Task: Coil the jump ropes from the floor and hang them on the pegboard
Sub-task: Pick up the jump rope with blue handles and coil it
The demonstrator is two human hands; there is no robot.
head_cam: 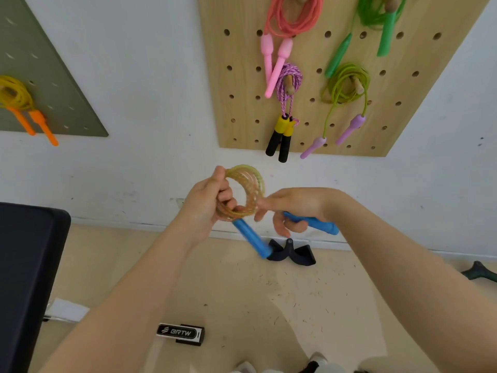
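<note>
Below the fingers, nearest the viewer, a flat black strap printed "BRTW" (180, 333) lies on the smooth beige floor (242, 292), which is flecked with short dark bristles. Further out, just under the blue handles, a black V-shaped cable grip (293, 253) rests against the skirting.

The left hand (207, 203) is closed on a tight round coil of translucent yellow-orange glittery jump rope (246, 192), with its fingers (226, 196) curled through the ring. One smooth blue plastic handle (251, 239) hangs down and rightward from the coil. The right hand (295, 208) touches the coil's right edge with an extended finger while its other fingers clamp the second blue handle (314, 223).

Above and beyond the fingers, a light wooden pegboard (242, 103) with round holes carries coiled ropes on wooden pegs: pink (293, 17), green (376, 14), braided purple with yellow-and-black foam handles (289, 76), and lime with lilac handles (345, 84). Up to the left, a grey-green board (67, 98) holds a yellow rope with orange handles (16, 95).
</note>
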